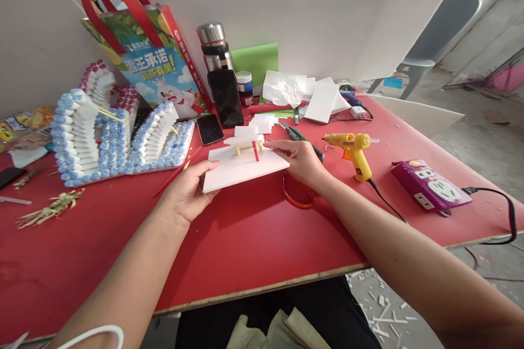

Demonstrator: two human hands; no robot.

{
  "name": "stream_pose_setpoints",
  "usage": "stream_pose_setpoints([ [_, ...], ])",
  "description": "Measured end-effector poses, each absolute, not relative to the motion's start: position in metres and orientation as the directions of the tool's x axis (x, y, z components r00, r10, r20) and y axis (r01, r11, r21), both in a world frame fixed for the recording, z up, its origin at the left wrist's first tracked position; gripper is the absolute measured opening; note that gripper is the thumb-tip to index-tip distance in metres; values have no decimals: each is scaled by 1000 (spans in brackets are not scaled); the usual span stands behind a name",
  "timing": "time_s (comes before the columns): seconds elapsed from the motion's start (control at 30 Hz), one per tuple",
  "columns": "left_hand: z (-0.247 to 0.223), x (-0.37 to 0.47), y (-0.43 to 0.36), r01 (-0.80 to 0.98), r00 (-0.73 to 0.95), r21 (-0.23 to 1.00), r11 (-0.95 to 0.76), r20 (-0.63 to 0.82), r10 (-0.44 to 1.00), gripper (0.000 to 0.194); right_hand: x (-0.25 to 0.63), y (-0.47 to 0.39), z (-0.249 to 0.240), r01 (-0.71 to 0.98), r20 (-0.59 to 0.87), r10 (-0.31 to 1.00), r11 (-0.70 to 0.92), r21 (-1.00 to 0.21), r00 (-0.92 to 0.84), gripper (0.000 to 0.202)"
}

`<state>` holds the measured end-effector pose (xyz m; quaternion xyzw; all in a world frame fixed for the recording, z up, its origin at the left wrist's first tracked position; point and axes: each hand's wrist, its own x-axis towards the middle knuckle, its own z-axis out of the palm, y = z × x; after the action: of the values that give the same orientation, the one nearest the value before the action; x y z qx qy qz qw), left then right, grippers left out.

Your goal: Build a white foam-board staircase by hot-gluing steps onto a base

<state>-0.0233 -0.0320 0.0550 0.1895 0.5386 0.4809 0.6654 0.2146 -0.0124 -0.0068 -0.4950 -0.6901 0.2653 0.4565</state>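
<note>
A rectangular white foam board [229, 171] is raised above the red table, tilted slightly. My left hand [188, 188] grips its left edge, thumb on top and fingers underneath. On the board stands a small raised white piece [245, 142] on short yellow posts [237, 150], with a red stick [256, 151] leaning beside them. My right hand [301, 161] is closed at the board's far right edge, its fingertips by the raised piece; the thumb is mostly hidden. Red-handled scissors [298, 203], partly covered, lie beneath the right hand. Behind it is a green utility knife [301, 137].
A yellow glue gun [354, 152] and purple power strip [434, 185] sit on the right, with cords. Blue-and-white stacked models [110, 142] stand left. Phones [225, 98], a steel flask [213, 43], a shopping bag [151, 65] and white foam pieces [321, 101] line the back.
</note>
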Motion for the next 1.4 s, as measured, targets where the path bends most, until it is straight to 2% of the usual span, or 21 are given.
stream_pose_setpoints([
  [0.1,53,-26,-32,-414,-31,777,474,-532,846,17,214,-12,-6,444,367,926,367,-818,-90,30],
  [0.23,40,-31,-32,-267,-68,849,456,-488,870,15,215,-13,-5,502,346,934,341,-795,-87,28],
  [0.47,12,-44,-26,118,-189,964,238,-214,958,63,217,-13,-7,628,359,916,387,-675,-180,29],
  [0.57,6,-51,-23,339,-172,931,139,-84,982,63,216,-14,-6,663,359,900,428,-614,-249,26],
  [0.63,5,-55,-25,516,-112,854,63,-6,994,49,216,-14,-5,678,342,892,448,-583,-295,24],
  [0.73,7,-63,-30,799,-24,596,-73,153,988,37,216,-15,-4,688,345,879,474,-549,-330,22],
  [0.9,12,-97,-31,975,72,163,-151,408,910,38,215,-17,-3,689,420,836,537,-488,-354,20],
  [0.97,12,-113,-27,993,104,15,-120,402,910,40,214,-19,-2,675,462,804,578,-458,-374,20],
  [1.03,11,-125,-22,990,126,-98,-99,319,939,41,212,-20,-3,659,485,771,621,-425,-414,20],
  [1.13,6,-132,-18,984,116,-158,-80,234,965,39,211,-20,-3,657,460,755,645,-391,-467,22],
  [1.4,-4,-133,-21,989,136,-103,-110,288,948,41,211,-19,-4,663,449,761,638,-391,-468,24],
])
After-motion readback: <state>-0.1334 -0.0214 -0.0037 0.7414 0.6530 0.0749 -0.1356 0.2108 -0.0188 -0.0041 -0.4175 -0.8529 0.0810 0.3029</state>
